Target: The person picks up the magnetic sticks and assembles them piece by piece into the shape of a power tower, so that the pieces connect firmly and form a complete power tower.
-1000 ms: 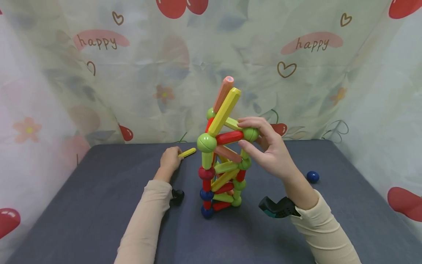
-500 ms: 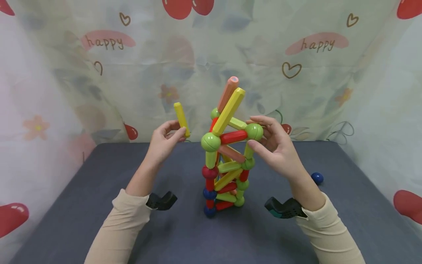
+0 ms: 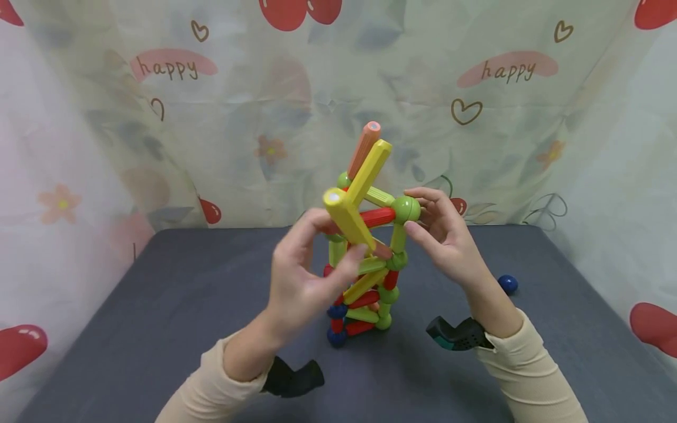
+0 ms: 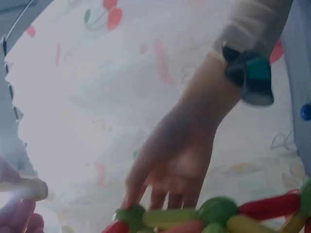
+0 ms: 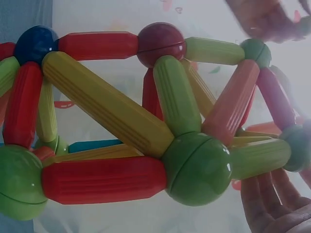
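A tower of magnetic rods and balls stands on the dark table, its yellow diagonal rod (image 3: 366, 286) showing midway up. My left hand (image 3: 304, 285) pinches a yellow magnetic rod (image 3: 349, 218) between thumb and fingers, in front of the tower's upper left corner, and hides part of it. In the left wrist view this rod (image 4: 29, 188) is at the left edge. At the top right corner, my right hand (image 3: 446, 244) holds a green ball (image 3: 406, 209) between thumb and fingers. A fixed yellow rod (image 3: 372, 167) and a salmon rod (image 3: 365, 147) slant up from the top.
A loose blue ball (image 3: 508, 285) lies on the table (image 3: 211, 294) to the right of the tower. A patterned curtain (image 3: 227, 135) hangs behind the table. Each wrist wears a black camera (image 3: 457, 333).
My left hand picked the yellow rod off the table at the left, raised it, and brought it rightward to the tower's top. The right hand stays at the green ball.
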A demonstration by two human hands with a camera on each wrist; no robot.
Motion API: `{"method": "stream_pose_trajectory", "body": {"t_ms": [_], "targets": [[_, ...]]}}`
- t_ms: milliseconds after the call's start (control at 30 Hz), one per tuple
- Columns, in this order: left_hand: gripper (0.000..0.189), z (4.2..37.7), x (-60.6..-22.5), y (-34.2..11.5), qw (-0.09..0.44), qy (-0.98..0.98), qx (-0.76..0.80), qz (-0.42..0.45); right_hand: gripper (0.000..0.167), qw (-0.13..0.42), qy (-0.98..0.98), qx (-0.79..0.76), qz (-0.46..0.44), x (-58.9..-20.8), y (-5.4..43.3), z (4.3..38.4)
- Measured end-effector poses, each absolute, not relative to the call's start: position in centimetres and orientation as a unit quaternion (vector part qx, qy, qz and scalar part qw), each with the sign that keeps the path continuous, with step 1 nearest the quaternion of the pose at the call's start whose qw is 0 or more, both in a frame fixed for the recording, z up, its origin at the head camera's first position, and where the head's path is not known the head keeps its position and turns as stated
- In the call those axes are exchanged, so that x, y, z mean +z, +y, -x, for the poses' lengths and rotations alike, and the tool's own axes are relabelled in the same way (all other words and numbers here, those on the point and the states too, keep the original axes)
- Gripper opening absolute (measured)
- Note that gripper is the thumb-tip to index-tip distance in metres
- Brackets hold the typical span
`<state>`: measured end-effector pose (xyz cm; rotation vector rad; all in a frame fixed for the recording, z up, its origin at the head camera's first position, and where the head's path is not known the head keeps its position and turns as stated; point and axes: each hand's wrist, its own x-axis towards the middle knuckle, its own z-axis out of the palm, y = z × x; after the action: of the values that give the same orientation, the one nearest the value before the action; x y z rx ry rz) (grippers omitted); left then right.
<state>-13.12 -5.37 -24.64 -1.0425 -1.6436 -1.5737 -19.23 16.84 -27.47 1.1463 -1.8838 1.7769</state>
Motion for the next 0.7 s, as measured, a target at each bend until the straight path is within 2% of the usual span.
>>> {"method": "stream_pose_trajectory", "body": {"t_ms": [200,467,700], "targets": [[0.029,13.1,-25.1,-4.2,0.325,-0.652,-0.566,0.386,0.042,0.148,-0.653,0.621,-0.407,-27.5,17.0,19.3],[0.027,14.7,-24.7,-5.7,0.307,-0.663,-0.593,0.339,0.043,0.146,-0.640,0.619,-0.431,-27.4,16.5,18.9],[0.027,15.7,-24.7,-6.7,0.322,-0.676,-0.588,0.306,0.042,0.164,-0.648,0.606,-0.432,-27.4,14.8,17.5]]}}
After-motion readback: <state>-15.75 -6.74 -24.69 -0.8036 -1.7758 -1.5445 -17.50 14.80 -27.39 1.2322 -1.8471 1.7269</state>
